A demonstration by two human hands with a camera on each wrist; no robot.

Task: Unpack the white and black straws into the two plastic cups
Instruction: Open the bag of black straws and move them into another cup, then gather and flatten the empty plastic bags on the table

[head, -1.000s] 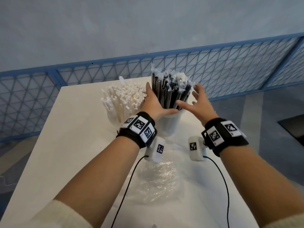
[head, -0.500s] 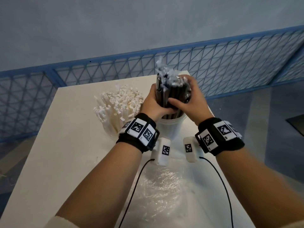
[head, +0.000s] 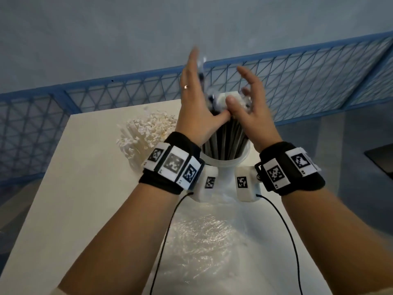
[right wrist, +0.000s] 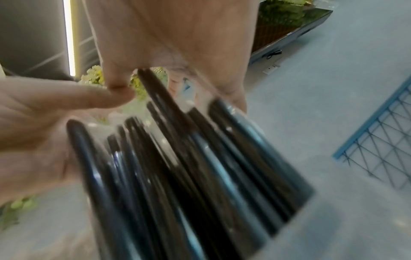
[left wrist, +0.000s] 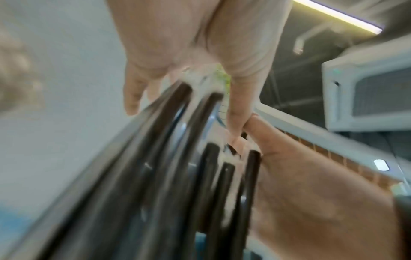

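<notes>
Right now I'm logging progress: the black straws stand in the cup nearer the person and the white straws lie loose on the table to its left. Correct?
Not quite. The head view shows the white straws standing bunched in their own cup, not lying loose on the table. The black straws do stand in the nearer cup.

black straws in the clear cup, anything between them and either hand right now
Nothing visible stands in the way. The black wrapped straws already stand in the clear plastic cup, and the left hand and right hand flank their tops directly, with only the straws' own clear wrappers against the fingers. The white paper-wrapped straws sit off to the left.
</notes>
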